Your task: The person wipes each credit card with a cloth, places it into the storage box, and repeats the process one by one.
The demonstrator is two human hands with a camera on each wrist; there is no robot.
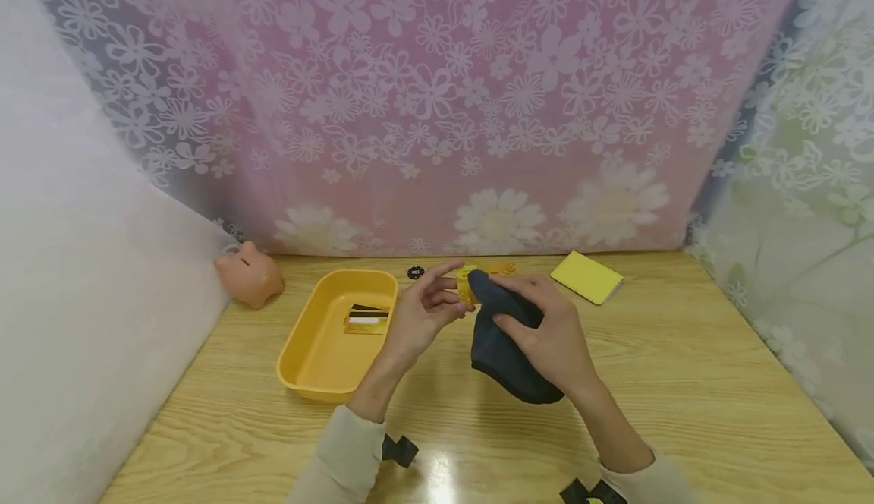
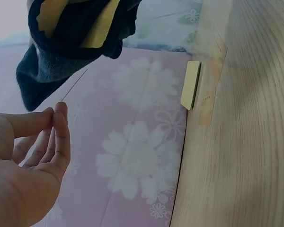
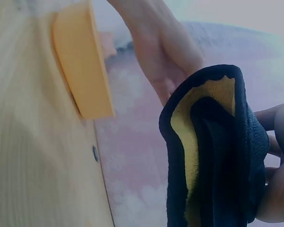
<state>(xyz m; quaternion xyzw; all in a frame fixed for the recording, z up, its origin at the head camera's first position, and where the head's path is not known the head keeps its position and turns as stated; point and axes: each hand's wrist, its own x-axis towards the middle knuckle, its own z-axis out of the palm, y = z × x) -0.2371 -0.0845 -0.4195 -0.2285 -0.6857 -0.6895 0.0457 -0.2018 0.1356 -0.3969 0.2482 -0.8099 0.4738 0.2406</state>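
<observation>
Held above the worktop (image 1: 683, 360), one folded dark blue cloth (image 1: 504, 346) shows yellow lining, pinched by the right grip (image 1: 556, 333); its inside is shadowed. The left grip (image 1: 418, 316) pinches one yellow card (image 1: 465, 287), partly hidden. One tray (image 1: 326, 360) holds overlapping cards (image 1: 365, 329), count unclear; beyond, one notebook (image 1: 588, 278), one chip (image 1: 415, 272).

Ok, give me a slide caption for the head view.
Left hand holding a small yellow slip beside the dark cloth gripped by the right hand, yellow tray nearby.

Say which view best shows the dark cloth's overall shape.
Head view: the dark cloth is wholly in frame, partly behind the right hand. Left wrist view crops it above, right wrist below; both show its yellow inside.
</observation>
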